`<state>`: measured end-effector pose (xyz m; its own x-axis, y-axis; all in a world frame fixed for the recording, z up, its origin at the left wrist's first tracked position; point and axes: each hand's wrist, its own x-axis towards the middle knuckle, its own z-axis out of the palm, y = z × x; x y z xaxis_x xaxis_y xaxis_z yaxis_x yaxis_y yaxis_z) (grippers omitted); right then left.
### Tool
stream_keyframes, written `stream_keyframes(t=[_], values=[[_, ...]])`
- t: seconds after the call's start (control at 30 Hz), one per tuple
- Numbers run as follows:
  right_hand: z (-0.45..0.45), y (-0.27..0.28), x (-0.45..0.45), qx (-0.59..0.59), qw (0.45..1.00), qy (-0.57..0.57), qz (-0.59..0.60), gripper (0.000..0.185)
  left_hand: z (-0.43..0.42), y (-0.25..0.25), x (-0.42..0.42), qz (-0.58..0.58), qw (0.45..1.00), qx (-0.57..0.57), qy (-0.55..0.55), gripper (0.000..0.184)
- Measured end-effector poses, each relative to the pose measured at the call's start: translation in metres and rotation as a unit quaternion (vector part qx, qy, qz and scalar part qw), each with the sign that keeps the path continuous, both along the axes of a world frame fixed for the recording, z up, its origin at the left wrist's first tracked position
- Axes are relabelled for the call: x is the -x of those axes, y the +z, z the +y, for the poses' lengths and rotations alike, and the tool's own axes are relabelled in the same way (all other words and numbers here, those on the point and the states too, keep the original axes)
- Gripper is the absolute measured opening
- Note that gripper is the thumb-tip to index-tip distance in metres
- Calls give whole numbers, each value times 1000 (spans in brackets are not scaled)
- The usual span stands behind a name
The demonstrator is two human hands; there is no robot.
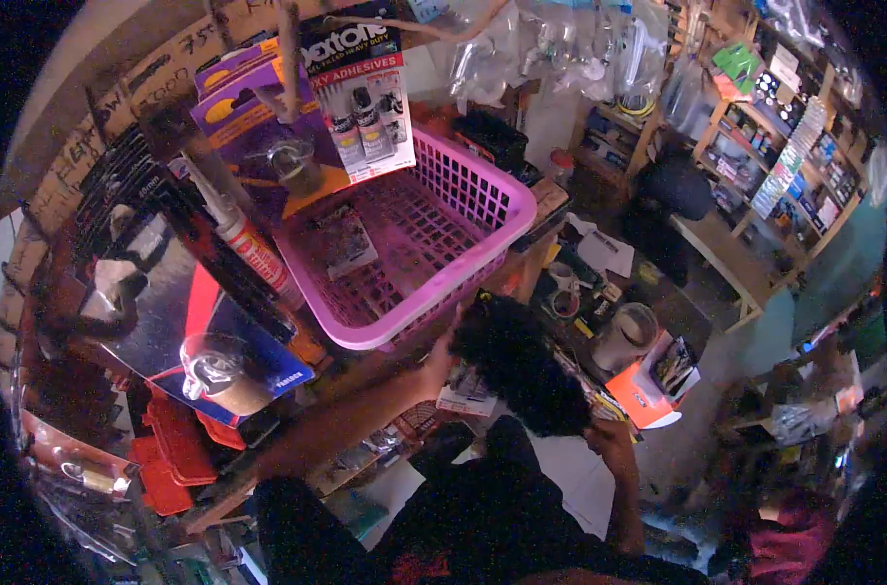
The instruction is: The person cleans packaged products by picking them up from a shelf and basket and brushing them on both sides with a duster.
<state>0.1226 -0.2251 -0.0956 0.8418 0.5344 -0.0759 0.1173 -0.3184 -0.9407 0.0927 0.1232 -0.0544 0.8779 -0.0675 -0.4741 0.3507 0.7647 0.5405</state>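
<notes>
A black fluffy duster [521, 366] lies across the middle of the view, over the bench edge. At its lower right end my right hand [611, 441] is closed around it. My left hand [442, 366] is beside the duster's upper left end, just below the pink plastic basket [366, 334]; its fingers are blurred and partly hidden, so its hold is unclear. The basket is tilted, with a small printed card [351, 242] inside. Hanging adhesive packs [366, 127] overlap the basket's back left rim.
Hanging packaged tools [146, 312] and red plastic bins [171, 453] are at the left. Right of the duster are a round container [627, 336] and an orange box [648, 385]. Wooden shelves [775, 166] stand at the back right. A person's red clothing [792, 536] shows at lower right.
</notes>
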Motion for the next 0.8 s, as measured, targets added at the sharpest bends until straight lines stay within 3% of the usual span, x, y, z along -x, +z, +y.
stream_keyframes(t=[0.13,0.27,0.33,0.43,0.53,0.63,0.73,0.8], values=[[4,-1,4,0,994,-56,94,25,0,2,4,7,1000,-5,-2,70],[3,3,3,-8,999,-23,32,30,3,6,7,10,1000,-15,-5,69],[-5,-16,4,-8,997,-62,39,32,3,6,10,17,1000,-17,-7,69],[-5,0,6,-24,998,-9,53,32,2,6,12,27,999,-25,-8,69],[0,-10,4,-43,996,-59,58,31,-1,2,11,29,999,-24,-15,68],[2,-12,9,-39,997,9,62,30,-2,0,15,39,999,-27,-18,68],[6,-46,11,-60,996,-24,59,30,2,0,17,36,999,-27,-18,67],[15,-34,14,-61,991,-19,121,28,2,0,19,35,999,-26,-19,67]])
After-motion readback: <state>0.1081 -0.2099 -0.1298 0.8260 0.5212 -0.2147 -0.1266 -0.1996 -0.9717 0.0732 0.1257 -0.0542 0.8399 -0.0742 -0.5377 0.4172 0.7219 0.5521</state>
